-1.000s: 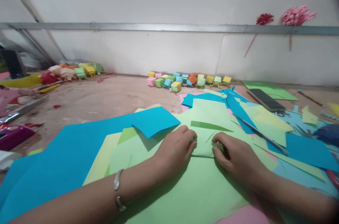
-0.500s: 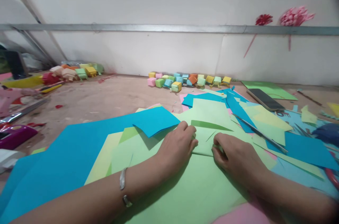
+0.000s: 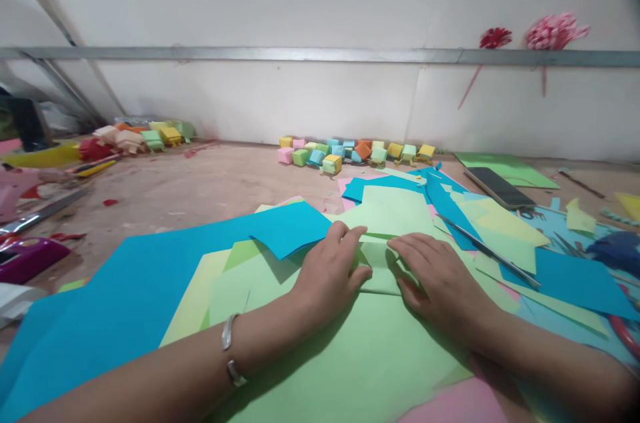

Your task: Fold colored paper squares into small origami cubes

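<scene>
Two bare hands work a small, folded piece of pale green paper (image 3: 379, 271) lying on a large, flat light green paper sheet (image 3: 345, 363), directly in front of the person. The left hand (image 3: 330, 270), with an open silver metal bangle (image 3: 227, 332) on its wrist, is at one end of the folded piece; the right hand (image 3: 443, 276) is at the other. On each, fingers reach toward the far edge and the thumb sits nearer, tips apart; whether they pinch or merely press cannot be told. The paper looks feather-light and thin, probably crisp along a crease yet easily bent or torn, and liable to slide on the smooth sheet below. Both ends, close to the fold, seem the best hold, lightly pressed. A slim, silver pen-like tool (image 3: 493, 254) lies to the right; small, multicoloured paper cubes (image 3: 332, 165) line the wall.
</scene>
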A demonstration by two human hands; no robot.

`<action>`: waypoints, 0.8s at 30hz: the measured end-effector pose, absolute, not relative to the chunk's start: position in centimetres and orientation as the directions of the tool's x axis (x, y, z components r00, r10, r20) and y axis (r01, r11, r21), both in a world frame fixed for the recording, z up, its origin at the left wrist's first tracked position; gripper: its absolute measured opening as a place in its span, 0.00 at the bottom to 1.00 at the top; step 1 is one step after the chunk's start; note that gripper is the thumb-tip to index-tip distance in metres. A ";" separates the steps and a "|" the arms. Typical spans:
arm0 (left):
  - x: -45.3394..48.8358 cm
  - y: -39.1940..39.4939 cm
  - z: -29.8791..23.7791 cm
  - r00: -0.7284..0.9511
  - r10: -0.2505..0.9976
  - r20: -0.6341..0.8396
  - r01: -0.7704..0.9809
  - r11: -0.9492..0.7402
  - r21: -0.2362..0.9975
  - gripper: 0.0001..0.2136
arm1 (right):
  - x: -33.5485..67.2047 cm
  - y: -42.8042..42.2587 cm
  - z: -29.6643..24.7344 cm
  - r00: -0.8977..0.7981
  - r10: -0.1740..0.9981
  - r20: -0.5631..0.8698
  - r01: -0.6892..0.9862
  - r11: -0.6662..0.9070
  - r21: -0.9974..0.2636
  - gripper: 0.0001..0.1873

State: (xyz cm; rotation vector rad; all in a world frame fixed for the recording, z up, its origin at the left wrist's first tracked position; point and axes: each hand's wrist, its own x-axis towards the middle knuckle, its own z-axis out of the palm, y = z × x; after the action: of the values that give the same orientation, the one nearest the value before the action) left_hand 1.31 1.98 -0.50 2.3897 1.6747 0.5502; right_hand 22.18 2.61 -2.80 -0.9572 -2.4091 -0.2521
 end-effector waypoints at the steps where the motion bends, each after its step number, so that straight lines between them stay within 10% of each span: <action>1: 1.2 2.0 -0.5 0.302 0.931 0.204 0.860 -0.359 0.364 0.15 | 22.2 2.6 -2.7 -0.598 0.575 0.558 0.679 0.734 -0.029 0.19; 14: 0.1 2.2 -1.0 0.530 0.787 0.315 0.691 -0.616 0.377 0.06 | 22.2 1.8 -1.9 -0.605 0.560 0.566 0.668 0.744 -0.022 0.10; 24: -0.7 2.4 -0.5 0.807 0.511 0.297 0.568 -0.810 -0.149 0.10 | 22.3 1.1 -1.1 -0.707 0.462 0.534 0.639 0.742 0.203 0.17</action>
State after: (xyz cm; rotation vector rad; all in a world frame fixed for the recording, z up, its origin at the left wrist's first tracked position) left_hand -0.67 2.43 -0.48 3.2042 0.9712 0.4155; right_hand 22.35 1.12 -1.09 -0.8371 -2.4857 -0.5235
